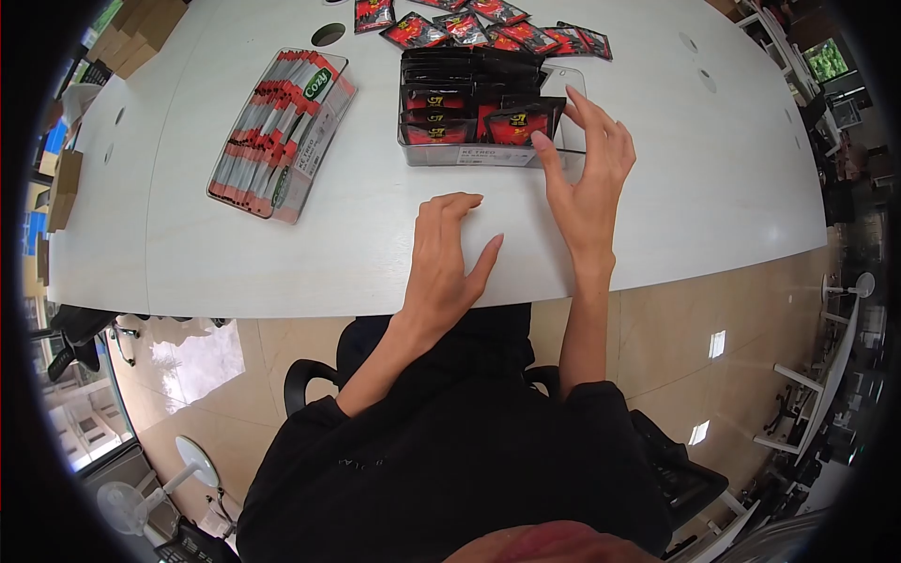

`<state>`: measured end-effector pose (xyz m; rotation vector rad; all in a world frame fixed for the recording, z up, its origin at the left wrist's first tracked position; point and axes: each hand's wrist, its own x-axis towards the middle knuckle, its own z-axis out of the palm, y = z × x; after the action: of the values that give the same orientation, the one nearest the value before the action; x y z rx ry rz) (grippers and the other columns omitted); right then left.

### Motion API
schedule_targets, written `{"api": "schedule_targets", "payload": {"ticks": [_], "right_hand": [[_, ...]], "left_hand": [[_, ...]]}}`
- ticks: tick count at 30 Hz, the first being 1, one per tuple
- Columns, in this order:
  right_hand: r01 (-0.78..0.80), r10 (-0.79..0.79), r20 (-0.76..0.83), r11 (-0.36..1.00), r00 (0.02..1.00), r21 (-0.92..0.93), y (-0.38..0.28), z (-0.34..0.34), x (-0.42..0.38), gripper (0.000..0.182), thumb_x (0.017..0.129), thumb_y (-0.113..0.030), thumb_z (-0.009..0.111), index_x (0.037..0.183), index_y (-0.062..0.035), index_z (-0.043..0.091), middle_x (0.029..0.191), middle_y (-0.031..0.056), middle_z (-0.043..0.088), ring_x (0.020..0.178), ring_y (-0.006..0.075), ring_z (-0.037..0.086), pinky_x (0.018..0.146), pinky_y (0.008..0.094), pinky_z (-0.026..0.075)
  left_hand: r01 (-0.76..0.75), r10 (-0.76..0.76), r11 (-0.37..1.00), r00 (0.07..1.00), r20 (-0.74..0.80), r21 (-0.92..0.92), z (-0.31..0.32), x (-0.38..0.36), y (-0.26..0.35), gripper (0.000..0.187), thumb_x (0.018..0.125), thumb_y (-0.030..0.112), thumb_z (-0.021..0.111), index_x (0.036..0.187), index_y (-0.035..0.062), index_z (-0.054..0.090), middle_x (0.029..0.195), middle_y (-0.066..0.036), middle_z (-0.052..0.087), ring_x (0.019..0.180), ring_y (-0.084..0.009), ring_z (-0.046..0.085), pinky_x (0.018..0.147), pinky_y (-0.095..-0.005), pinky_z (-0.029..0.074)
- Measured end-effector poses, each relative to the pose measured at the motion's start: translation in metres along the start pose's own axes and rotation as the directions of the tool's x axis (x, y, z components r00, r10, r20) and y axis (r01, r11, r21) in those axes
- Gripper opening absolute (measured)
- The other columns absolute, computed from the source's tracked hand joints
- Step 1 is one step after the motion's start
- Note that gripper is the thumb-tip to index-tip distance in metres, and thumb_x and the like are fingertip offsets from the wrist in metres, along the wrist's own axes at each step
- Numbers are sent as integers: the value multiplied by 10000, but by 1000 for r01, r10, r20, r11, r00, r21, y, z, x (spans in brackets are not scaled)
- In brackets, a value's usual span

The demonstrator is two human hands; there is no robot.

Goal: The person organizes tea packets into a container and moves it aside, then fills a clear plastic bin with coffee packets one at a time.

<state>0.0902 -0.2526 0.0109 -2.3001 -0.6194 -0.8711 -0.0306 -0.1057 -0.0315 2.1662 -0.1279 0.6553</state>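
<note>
— Position of the hands?

— We find the right hand (589, 178) at the near right corner of the clear box (488, 155), fingers spread, the grip released; its thumb touches a red-and-black sachet (518, 125) standing at the front of the box. The left hand (446, 258) rests flat on the table (282, 263), grip released, holding nothing, just in front of the box.

— Contents and surroundings?

— We note the box packed with upright sachets. Loose sachets (469, 28) lie behind it. A second clear box of Cozy sticks (282, 131) sits to the left, well apart.
</note>
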Motion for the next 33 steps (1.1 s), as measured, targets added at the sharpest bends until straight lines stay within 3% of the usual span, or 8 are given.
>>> {"api": "schedule_targets", "payload": {"ticks": [4,7,9,16,18,22,24,33], "right_hand": [[-52,45,67,992,997,112,-7,-2,16,477,847,-320,822,1271,-139,701,1110,76,727,1110,239,633,1024,430,401],[-25,20,45,993,999,111,-7,0,19,319,786,-290,863,1064,-156,784,975,46,747,900,216,688,896,389,476],[-147,141,43,959,989,242,-5,1,19,185,782,-184,865,940,-119,795,874,21,751,772,177,695,749,340,513],[-190,204,24,857,979,479,-9,4,27,113,831,-60,809,936,-56,769,894,29,764,794,137,716,694,307,533],[-291,242,164,840,956,458,-11,8,26,139,860,-74,791,985,-43,738,900,46,762,821,175,725,738,329,545],[-244,201,151,894,968,376,1,11,22,188,883,-96,771,1048,-40,700,938,60,743,851,223,713,755,364,544],[-75,56,88,971,995,225,2,8,25,216,889,-136,770,1058,-41,677,954,72,702,865,257,688,758,385,534],[-102,60,303,987,951,125,-11,-19,41,225,865,-161,789,1073,-100,732,866,33,664,742,188,663,600,326,492]], "left_hand": [[19,-26,992,998,53,127,-2,2,4,534,834,66,794,1288,-16,525,1205,-179,571,1101,-344,550,948,-429,435],[-36,14,984,992,124,173,-2,1,5,505,837,82,784,1263,-21,532,1229,-184,560,1123,-353,527,974,-434,409],[-83,50,978,984,173,189,0,0,3,454,858,96,766,1239,-14,546,1242,-167,552,1127,-335,521,966,-427,409],[-126,81,980,960,268,154,0,2,0,380,892,106,729,1214,-4,561,1228,-126,551,1141,-313,513,958,-423,409],[-116,72,983,958,279,146,0,2,-1,366,894,101,722,1208,1,564,1229,-122,550,1141,-312,513,959,-425,409],[-116,77,984,962,264,137,0,1,-3,353,896,102,718,1200,4,567,1226,-122,549,1142,-313,513,960,-428,409],[-115,75,985,959,272,132,0,1,-3,345,897,104,715,1193,4,568,1223,-121,547,1147,-313,511,964,-432,409],[-108,76,988,960,271,107,-2,2,-2,342,894,106,722,1184,3,572,1216,-118,546,1122,-311,514,943,-423,411]]}}
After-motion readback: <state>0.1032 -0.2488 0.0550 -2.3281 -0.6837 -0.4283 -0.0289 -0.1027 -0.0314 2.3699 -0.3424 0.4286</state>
